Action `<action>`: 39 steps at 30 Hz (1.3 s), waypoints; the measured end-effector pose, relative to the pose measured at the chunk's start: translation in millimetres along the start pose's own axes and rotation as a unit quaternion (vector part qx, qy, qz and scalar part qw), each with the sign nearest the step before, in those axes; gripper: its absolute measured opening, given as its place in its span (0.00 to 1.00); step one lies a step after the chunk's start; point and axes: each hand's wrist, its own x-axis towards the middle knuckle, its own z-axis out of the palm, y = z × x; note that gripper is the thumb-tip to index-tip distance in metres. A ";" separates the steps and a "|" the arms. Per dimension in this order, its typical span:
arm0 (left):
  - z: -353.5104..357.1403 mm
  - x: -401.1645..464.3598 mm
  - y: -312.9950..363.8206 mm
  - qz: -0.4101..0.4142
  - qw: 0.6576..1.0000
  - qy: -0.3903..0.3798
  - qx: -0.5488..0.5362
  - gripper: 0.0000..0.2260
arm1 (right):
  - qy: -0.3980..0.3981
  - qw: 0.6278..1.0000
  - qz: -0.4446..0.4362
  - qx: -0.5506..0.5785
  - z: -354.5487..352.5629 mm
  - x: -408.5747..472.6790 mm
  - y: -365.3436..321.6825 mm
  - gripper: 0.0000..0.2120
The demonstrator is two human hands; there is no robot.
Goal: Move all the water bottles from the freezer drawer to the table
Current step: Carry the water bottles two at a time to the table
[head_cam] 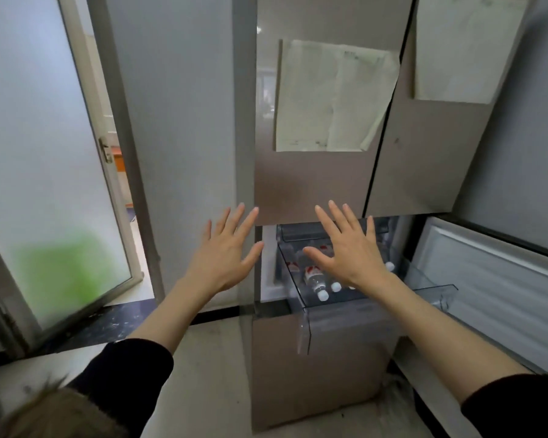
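Nearest, both arms are reaching forward, the left hand (225, 251) and right hand (350, 248) spreading straight fingers and gripping nothing, probably readying a first grab. Just beyond the right hand, the clear freezer drawer (307, 314) is standing pulled out so the water bottles (317, 281) are lying reachable inside. Farther back, papers (332, 96) are hanging on the fridge door.
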 end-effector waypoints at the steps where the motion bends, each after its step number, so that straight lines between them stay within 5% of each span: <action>1: 11.9 8.9 6.5 0.009 1.000 -0.007 -0.009 0.30 | -0.008 1.000 0.009 0.006 8.1 6.2 9.9 0.37; 15: 180.5 97.6 80.6 0.044 0.981 -0.158 -0.106 0.25 | -0.142 0.985 0.058 0.076 144.6 47.3 145.5 0.31; 25: 291.9 174.1 133.6 -0.173 0.913 -0.231 -0.290 0.16 | -0.270 0.927 0.133 0.224 241.5 110.2 246.6 0.19; 30: 332.1 200.6 155.5 -0.397 0.775 -0.232 -0.434 0.11 | -0.285 0.871 0.235 0.324 279.6 131.0 257.1 0.17; 35: 360.5 211.0 164.7 -0.545 0.537 -0.182 -0.618 0.10 | -0.298 0.678 0.424 0.521 303.9 149.7 250.9 0.18; 37: 365.2 214.1 168.0 -0.570 0.495 -0.150 -0.639 0.11 | -0.297 0.604 0.465 0.576 305.3 153.9 251.8 0.19; 39: 368.2 216.6 170.1 -0.580 0.497 -0.139 -0.631 0.13 | -0.296 0.565 0.481 0.601 304.6 156.5 252.1 0.18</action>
